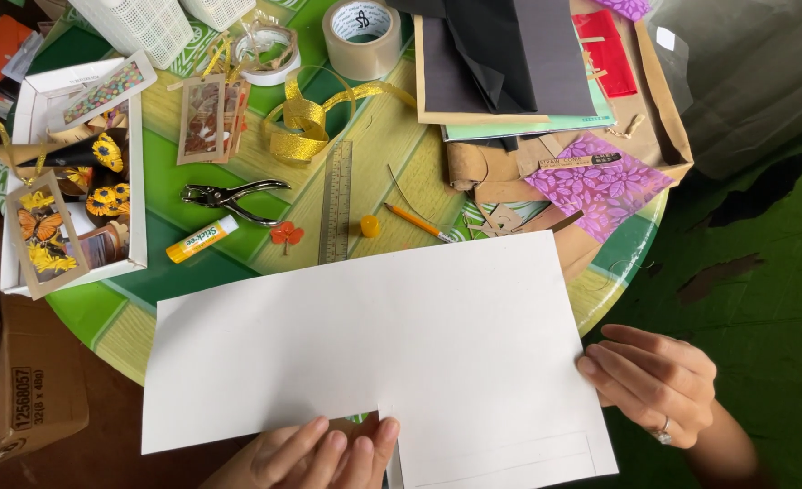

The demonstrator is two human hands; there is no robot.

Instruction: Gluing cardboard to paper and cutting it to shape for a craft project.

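- Head view, hands: the left hand (pixel 315 453) lies at the lower edge of a large white sheet of card (pixel 364 353), fingertips pressed flat on its near border beside a notch cut into that edge; it pins the sheet rather than clenching; the right hand (pixel 650 385) grasps the sheet's right edge, fingers curled over the top face, a ring on one finger.
- Head view, the sheet: it rests partly on the round green and yellow table (pixel 192 172), its near half overhanging the table's edge toward the person; faint pencil lines mark its lower right corner.
- Head view, just beyond the sheet: a metal ruler (pixel 336 201) lies lengthwise away from the person, its near end touching or hidden by the sheet's far edge; a glue stick (pixel 201 239), a hole punch (pixel 230 196), a small red flower (pixel 286 234), a yellow cap (pixel 370 225) and an orange pencil (pixel 417 222) lie near it.
- Head view, farther off: gold ribbon (pixel 306 118); a roll of brown tape (pixel 362 36); purple patterned paper (pixel 600 181); a white box of sunflower trimmings (pixel 66 172) at the left.
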